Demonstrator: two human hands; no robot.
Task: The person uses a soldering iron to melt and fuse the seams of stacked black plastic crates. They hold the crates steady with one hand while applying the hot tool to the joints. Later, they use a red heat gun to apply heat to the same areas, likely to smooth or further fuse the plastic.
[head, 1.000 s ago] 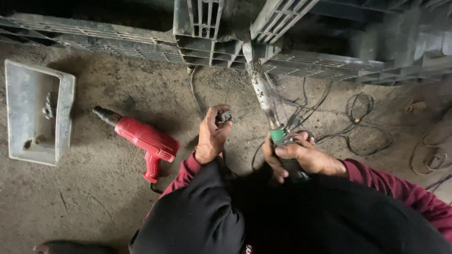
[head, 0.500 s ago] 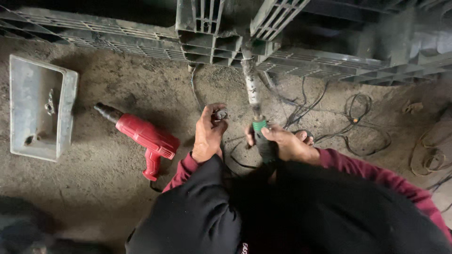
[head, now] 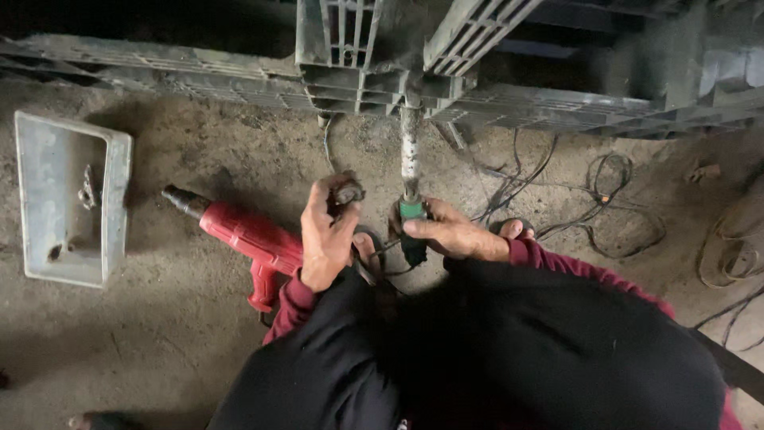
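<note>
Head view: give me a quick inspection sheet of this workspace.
Surface: dirty bare floor.
Job's things: long-nozzled tool with a green collar, its tip at the grey plastic pallet; small dark part.
Clutter: red power tool; grey tray holding a small metal piece.
Hands: left hand pinches the small dark part; right hand grips the tool.
Cables: loose black wires.
Surroundings: nothing seen beyond the pallet.
</note>
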